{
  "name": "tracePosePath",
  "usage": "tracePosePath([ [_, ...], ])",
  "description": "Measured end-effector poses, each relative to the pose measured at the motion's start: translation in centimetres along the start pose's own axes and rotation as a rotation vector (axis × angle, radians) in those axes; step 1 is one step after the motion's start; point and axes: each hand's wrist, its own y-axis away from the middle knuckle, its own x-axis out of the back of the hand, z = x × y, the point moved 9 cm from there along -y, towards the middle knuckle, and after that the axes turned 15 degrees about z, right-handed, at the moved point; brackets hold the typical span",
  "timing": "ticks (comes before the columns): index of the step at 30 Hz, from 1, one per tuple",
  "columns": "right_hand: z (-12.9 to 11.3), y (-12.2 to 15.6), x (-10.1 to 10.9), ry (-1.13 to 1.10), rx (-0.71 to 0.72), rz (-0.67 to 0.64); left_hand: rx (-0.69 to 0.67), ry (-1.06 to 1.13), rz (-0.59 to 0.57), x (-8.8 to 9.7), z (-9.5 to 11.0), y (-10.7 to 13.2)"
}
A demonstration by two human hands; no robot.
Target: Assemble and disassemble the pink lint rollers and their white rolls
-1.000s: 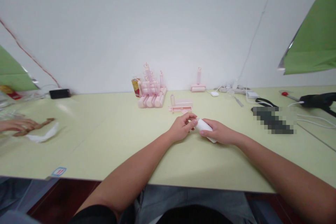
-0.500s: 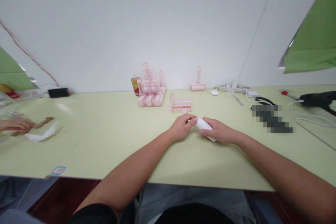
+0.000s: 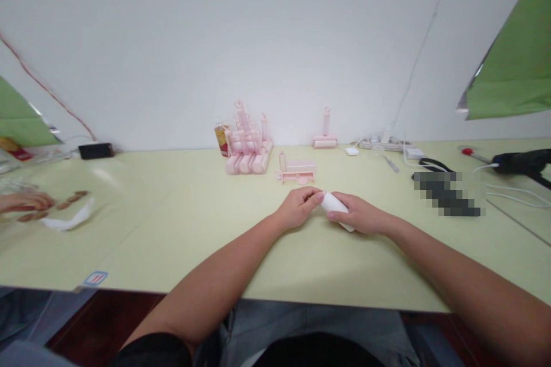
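Note:
A white roll [image 3: 333, 205] lies slanted on the pale green table [image 3: 181, 229] in the middle. My right hand [image 3: 359, 215] is wrapped round it from the right. My left hand [image 3: 299, 206] has its fingers curled, with the fingertips pinching the roll's left end. Just behind the hands lies a pink roller frame [image 3: 297, 171] on its side. Further back stands a heap of pink lint rollers [image 3: 247, 152], and a single pink roller [image 3: 325, 132] stands upright by the wall.
A small bottle [image 3: 221, 140] stands left of the heap. Cables, a power strip [image 3: 381, 146] and a black tool [image 3: 520, 161] lie at the right. Another person's hand [image 3: 21, 202] rests at the far left near white paper [image 3: 69, 221]. A black box [image 3: 96, 151] sits by the wall.
My hands stay on the white roll with hardly any shift. The other person's hand at the far left has drawn back a little.

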Motion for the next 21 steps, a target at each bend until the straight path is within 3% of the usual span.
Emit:
tracePosePath([
  [21, -0.23, 0.12, -0.03, 0.010, 0.004, -0.020, 0.085, -0.012, -0.024, -0.15, -1.08, 0.15],
])
